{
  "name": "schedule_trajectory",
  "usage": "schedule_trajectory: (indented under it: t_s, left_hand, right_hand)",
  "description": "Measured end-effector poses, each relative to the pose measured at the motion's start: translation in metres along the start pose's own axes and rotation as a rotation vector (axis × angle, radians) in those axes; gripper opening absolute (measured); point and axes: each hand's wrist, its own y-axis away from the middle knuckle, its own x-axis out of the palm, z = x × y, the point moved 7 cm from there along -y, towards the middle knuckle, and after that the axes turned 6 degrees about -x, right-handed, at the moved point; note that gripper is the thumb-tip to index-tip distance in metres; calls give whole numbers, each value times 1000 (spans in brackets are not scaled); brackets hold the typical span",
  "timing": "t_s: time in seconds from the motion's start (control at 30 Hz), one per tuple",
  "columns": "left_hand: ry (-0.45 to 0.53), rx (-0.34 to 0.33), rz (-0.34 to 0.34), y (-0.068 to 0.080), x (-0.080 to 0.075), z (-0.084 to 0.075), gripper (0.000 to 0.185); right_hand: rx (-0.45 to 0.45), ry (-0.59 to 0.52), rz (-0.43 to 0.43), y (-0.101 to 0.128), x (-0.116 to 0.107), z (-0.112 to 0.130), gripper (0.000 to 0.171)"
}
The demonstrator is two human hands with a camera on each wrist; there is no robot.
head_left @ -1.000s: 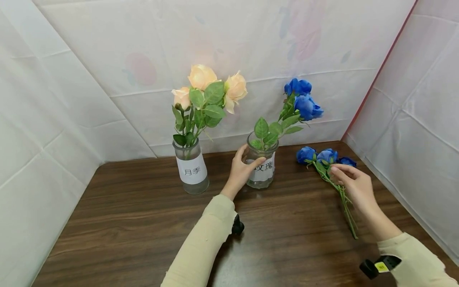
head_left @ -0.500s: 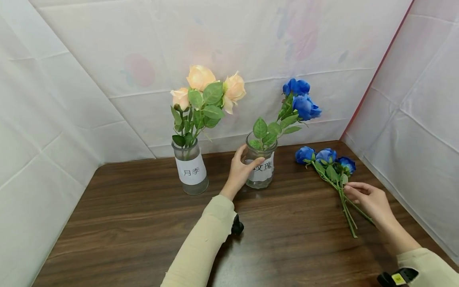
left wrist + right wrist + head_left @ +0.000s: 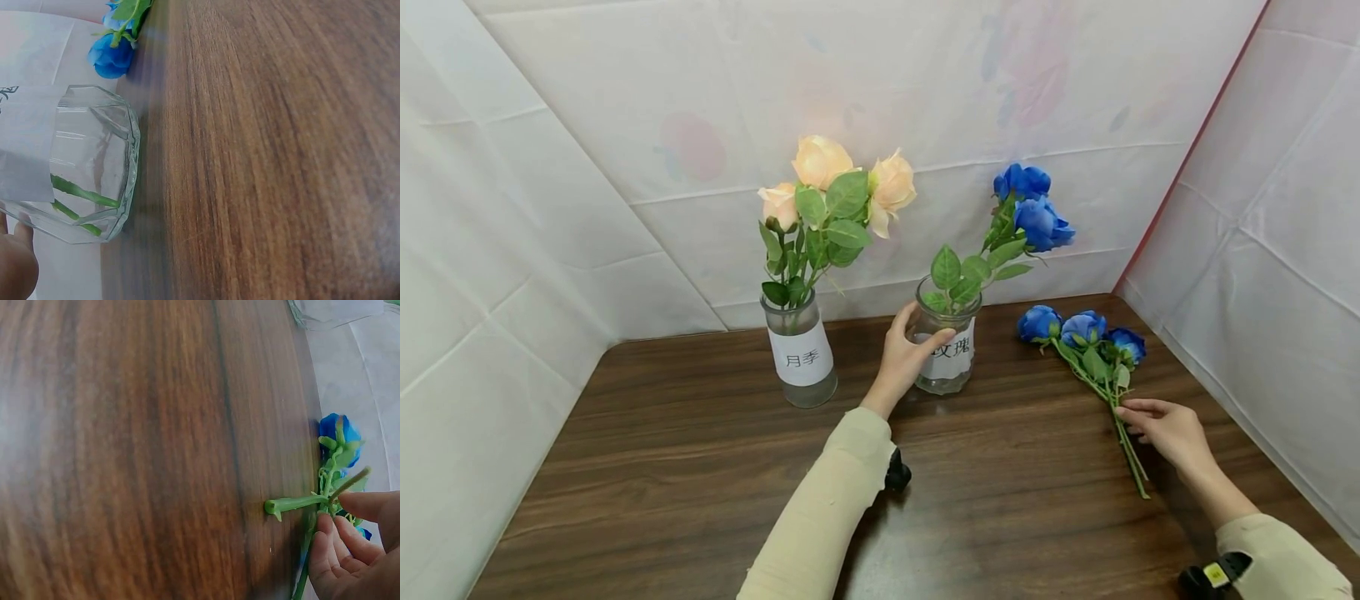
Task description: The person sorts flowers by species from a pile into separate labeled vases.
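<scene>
My left hand [image 3: 912, 348] grips a glass jar [image 3: 949, 360] with a white paper label; it holds two blue roses [image 3: 1032, 208]. In the left wrist view the jar [image 3: 87, 164] shows green stems inside, with one of my fingertips [image 3: 15, 265] at its base. Three loose blue roses [image 3: 1081, 327] lie on the brown table [image 3: 700, 467] to the right of the jar. My right hand [image 3: 1150, 414] pinches their stems [image 3: 1129, 457] about midway along. The right wrist view shows a cut stem end [image 3: 290, 504] sticking out from between the thumb and fingers [image 3: 340, 540].
A second labelled jar [image 3: 801, 354] with three peach roses [image 3: 823, 162] stands left of the first. White cloth walls [image 3: 535, 208] close in the back and both sides. The table's right edge runs close behind the loose roses.
My right hand has drawn back from the loose rose heads down along the stems and now closes on them. The left hand and both jars have not moved.
</scene>
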Motion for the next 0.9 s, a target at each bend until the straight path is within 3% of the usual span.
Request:
schedule_trajectory:
  t_s: [0.53, 0.9]
  left_hand:
    - [-1, 8, 0, 0, 0, -1, 76]
    - [10, -4, 4, 1, 0, -1, 77]
  right_hand:
    - [24, -16, 32, -1, -4, -3, 54]
    - [61, -162, -35, 7, -18, 5, 70]
